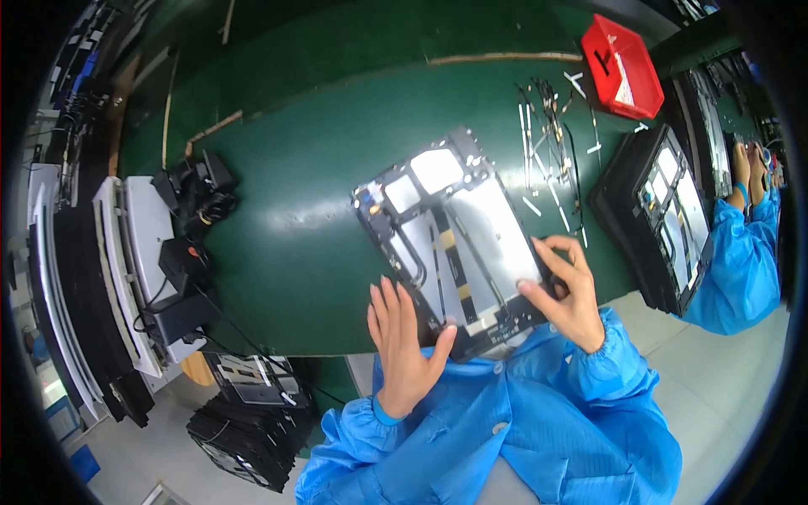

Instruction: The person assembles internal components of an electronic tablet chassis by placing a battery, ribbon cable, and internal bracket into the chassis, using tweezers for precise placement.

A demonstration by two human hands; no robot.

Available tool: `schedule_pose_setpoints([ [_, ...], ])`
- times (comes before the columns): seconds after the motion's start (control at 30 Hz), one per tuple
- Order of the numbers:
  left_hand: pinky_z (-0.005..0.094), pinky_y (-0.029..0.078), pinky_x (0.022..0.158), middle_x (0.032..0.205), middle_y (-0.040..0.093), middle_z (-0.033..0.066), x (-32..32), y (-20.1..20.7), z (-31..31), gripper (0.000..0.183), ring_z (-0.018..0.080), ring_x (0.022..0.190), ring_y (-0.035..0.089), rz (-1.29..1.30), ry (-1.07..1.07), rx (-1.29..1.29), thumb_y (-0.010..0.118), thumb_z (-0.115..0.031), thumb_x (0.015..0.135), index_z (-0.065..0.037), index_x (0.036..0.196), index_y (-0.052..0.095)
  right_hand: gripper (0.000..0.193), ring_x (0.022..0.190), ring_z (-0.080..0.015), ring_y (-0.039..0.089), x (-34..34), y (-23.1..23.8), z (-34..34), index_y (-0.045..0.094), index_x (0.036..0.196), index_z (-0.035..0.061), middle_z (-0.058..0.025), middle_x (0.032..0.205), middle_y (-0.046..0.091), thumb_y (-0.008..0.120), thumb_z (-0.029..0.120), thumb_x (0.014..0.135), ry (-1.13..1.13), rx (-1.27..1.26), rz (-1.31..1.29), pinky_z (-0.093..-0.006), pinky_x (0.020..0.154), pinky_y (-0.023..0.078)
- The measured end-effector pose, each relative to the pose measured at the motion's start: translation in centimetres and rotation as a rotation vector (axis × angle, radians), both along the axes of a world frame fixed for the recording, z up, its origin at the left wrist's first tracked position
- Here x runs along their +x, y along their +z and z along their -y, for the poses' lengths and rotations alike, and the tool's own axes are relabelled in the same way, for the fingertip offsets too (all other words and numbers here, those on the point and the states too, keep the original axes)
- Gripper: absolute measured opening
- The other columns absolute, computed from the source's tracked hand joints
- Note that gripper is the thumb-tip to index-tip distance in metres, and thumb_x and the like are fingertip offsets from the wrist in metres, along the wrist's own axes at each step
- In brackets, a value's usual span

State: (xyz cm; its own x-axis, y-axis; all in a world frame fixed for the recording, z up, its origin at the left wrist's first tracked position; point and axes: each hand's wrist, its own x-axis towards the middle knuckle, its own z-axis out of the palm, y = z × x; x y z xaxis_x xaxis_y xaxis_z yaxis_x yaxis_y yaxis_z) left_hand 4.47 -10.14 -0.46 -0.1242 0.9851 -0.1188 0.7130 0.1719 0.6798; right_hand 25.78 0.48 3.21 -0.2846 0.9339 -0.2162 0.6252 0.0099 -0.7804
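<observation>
1. A dark green table (303, 244) fills most of the head view, its near edge curving past a person in a blue smock.
2. At the left edge, pale flat panels (135, 252) stand stacked on their sides beside the table, with black boxes and cables (189, 252) just next to them.
3. Below the table's near edge, a pile of black frames (244, 438) sits low at the left.
4. On the right of the table, a stack of black trays (652, 219) holds another opened device; a co-worker's blue sleeve (741, 261) shows just beyond it.
5. Near the table's front edge lies the opened tablet chassis (450, 231), back side up and tilted, showing silver shielding plates, a black frame and thin cables.
6. A red plastic bin (623, 67) sits at the far right of the table.
7. The left hand (404, 345) lies flat, fingers spread and extended, over the chassis's near left corner, the thumb touching its lower edge; it grips nothing.
8. The right hand (568, 290) is partly curled at the chassis's near right edge, thumb and fingertips pinching the rim.
9. Loose thin strips and flex cables (551, 143) lie scattered between the chassis and the red bin.
</observation>
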Motion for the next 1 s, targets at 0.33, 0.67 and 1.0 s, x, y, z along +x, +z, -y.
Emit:
schedule_pose_setpoints([
  [0.33, 0.0426, 0.012, 0.112, 0.151, 0.013, 0.0236, -1.7, -0.8, -3.4, 0.061, 0.0353, 0.14, 0.014, 0.378, 0.237, 0.335, 0.042, -0.03, 0.096, 0.005, 0.143, 0.022, 0.057, 0.078, -0.0049, 0.054, -1.8, 0.3, -4.0, 0.044, 0.134, -0.003, -0.0021, 0.099, 0.061, 0.066, 0.001, 0.082, -0.205, -0.321, -0.78, -0.0193, 0.075, 0.044],
  [0.67, 0.0422, 0.029, 0.106, 0.141, 0.031, 0.0201, -1.4, -1.8, -4.4, 0.035, 0.0342, 0.131, 0.033, 0.402, 0.434, 0.489, 0.054, -0.014, 0.091, 0.001, 0.122, 0.052, 0.062, 0.091, -0.0108, 0.057, -9.2, 0.5, -31.1, 0.045, 0.133, -0.0052, -0.0093, 0.103, 0.064, 0.07, 0.01, 0.078, -0.227, 0.077, -0.879, -0.0234, 0.085, 0.042],
  [1.0, 0.0405, 0.038, 0.1, 0.135, 0.037, 0.0166, -1.4, -1.5, -3.9, 0.019, 0.0337, 0.124, 0.043, 0.392, 0.454, 0.429, 0.057, -0.009, 0.089, -0.002, 0.105, 0.064, 0.036, 0.102, -0.0295, 0.063, -10.5, -4.0, -38.4, 0.067, 0.102, -0.0015, -0.0187, 0.098, 0.067, 0.063, 0.029, 0.084, -0.58, 0.461, -0.315, -0.0345, 0.085, 0.048],
])
